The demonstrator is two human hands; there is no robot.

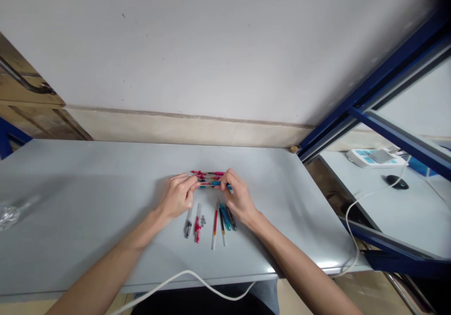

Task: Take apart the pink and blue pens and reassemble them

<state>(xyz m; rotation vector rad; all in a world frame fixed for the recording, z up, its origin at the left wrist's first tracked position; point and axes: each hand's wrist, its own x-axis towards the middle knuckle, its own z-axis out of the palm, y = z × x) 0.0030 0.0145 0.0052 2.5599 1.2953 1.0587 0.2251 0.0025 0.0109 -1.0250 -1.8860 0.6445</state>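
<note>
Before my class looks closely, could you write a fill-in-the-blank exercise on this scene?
Of the left hand and right hand, the ____ one is nearer the black mouse.
The red refill lies to the ____ of the black refill.
The frame beside the table is painted ____.
The cable in front of the person is ____.

Missing words: right; left; blue; white.

I am facing a smooth grey table point(88, 202). Across its middle, several pens point(207, 173) are lying sideways. Nearer me, a dark-tipped barrel point(188, 223), a red-tipped barrel point(198, 226), a red refill point(214, 228), a dark refill point(222, 226), and a teal pen part point(226, 218) are lying roughly lengthwise. Clear plastic point(10, 217) is resting at the left; a brown lump point(293, 149) is sitting at the far right corner.
</note>
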